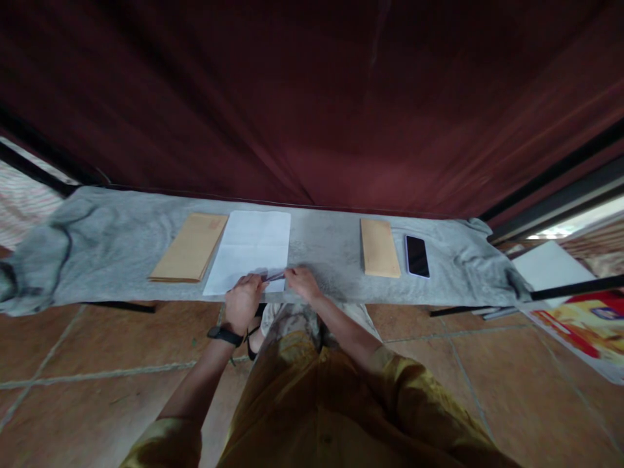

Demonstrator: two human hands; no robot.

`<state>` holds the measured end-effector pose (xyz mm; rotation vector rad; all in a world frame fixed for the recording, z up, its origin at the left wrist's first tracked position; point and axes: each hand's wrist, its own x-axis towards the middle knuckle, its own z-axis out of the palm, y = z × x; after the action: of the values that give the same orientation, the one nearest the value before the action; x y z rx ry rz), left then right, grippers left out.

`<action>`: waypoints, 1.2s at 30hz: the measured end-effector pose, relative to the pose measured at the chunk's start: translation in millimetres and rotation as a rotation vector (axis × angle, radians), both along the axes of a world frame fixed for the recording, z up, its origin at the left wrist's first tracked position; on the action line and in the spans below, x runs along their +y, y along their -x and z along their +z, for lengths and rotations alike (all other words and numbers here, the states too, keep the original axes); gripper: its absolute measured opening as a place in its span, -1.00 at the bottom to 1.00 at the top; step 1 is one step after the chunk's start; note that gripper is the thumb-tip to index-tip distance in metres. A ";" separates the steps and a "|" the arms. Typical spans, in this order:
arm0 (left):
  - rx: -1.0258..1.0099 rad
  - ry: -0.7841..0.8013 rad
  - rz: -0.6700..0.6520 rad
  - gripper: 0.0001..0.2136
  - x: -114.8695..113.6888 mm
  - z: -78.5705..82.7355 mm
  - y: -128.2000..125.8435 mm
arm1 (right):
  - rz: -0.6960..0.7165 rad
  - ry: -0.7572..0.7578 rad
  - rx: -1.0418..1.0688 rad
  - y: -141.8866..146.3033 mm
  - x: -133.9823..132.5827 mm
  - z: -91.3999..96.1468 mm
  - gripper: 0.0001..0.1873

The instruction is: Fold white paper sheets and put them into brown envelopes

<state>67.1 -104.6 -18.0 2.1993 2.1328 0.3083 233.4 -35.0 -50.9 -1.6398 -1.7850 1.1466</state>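
Your mustard shirt [319,396] sits nearest; past it, at the bench's [326,240] near edge, your left hand [245,298] and right hand [302,283] pinch opposite ends of a thin dark strip [275,278], long axis roughly along that edge. White paper [256,240] lies beneath, reaching farward, nearer your left.

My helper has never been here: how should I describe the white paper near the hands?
Find the dark red curtain, then the grey cloth-covered table before it. Left of the table's middle lies the white paper, its near edge at the left hand. Brown envelopes lie on either side; this is the only white sheet on the table.
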 end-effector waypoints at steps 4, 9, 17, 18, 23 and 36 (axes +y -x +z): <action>0.004 -0.006 0.000 -0.77 0.0 -0.3 0.2 | 0.011 0.212 0.029 6.5 15.7 1.5 -0.66; 0.024 0.008 -0.015 -0.79 -0.6 -0.8 1.2 | -0.032 0.331 0.076 14.5 16.4 0.2 -0.71; -0.021 -0.104 -0.143 -0.56 -8.0 -5.7 -1.3 | -0.099 0.247 0.228 8.0 7.1 8.4 -0.71; -0.026 -0.122 -0.140 -0.52 -9.4 -4.6 -2.9 | -0.108 0.237 0.253 6.5 5.2 9.7 -0.72; -0.083 -0.201 -0.065 -0.45 -15.0 1.7 -8.0 | -0.171 0.185 0.327 -11.1 -3.6 13.4 -0.76; -0.610 -0.133 0.049 -0.53 -2.4 -23.9 -3.8 | -0.474 0.237 0.553 -138.7 -41.2 10.4 -0.80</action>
<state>70.9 -107.1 -41.9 1.7846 1.8567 0.9994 372.1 -76.2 -40.5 -1.5492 -0.8888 1.4302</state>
